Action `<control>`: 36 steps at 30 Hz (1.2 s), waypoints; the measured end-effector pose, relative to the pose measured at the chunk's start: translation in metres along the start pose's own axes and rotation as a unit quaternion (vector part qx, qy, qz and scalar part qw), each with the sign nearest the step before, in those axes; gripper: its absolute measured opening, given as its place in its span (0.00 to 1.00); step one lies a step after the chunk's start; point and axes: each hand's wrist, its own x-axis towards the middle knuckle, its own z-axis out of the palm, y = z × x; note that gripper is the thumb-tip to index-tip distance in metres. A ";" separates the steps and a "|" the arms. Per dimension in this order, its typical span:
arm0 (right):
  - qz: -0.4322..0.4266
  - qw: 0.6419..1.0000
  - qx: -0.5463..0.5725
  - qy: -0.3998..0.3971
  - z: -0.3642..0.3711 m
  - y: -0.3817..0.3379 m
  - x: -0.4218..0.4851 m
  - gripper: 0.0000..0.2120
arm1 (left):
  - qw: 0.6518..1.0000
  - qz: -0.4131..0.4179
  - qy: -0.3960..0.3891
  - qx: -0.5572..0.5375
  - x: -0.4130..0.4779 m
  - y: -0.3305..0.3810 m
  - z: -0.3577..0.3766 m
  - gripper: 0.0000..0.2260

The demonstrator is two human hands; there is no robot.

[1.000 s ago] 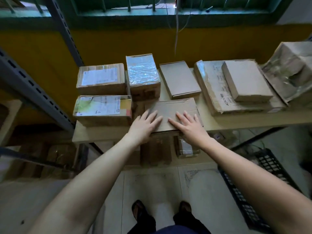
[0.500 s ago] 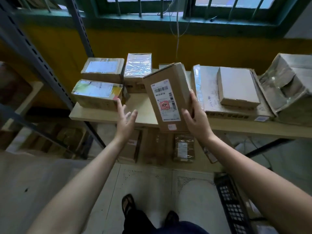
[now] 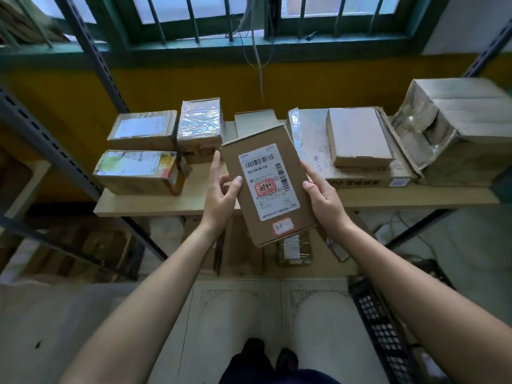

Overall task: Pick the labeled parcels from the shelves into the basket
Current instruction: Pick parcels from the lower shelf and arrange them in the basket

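1. Head view, parcel in hand: the labeled parcel [image 3: 267, 187] is clear of the shelf [image 3: 155, 203]. It is held tilted above the shelf's front edge, with the barcode label facing the camera.
2. Head view, hands: the left hand [image 3: 221, 195] grips the parcel's left edge, thumb on the label face. The right hand [image 3: 324, 200] grips the right edge the same way.
3. Head view, basket: the black basket [image 3: 382, 328] sits on the floor at lower right, partly out of frame. Its contents cannot be determined.
4. Head view, status: the pick appears complete and the deposit is not yet done. Other boxes lie on the shelf, including a left front box [image 3: 138, 173] bearing a label, so further picks are likely.
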 end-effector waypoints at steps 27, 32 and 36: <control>0.397 0.755 0.204 0.481 -0.208 0.249 -0.287 0.19 | 0.792 -0.182 -0.570 0.121 -0.131 -0.087 0.420 0.26; 0.441 0.691 0.294 0.491 -0.278 0.337 -0.289 0.18 | 0.727 -0.225 -0.604 0.236 -0.186 -0.172 0.514 0.20; 0.482 0.664 0.293 0.491 -0.326 0.431 -0.291 0.18 | 0.697 -0.281 -0.606 0.261 -0.203 -0.257 0.579 0.21</control>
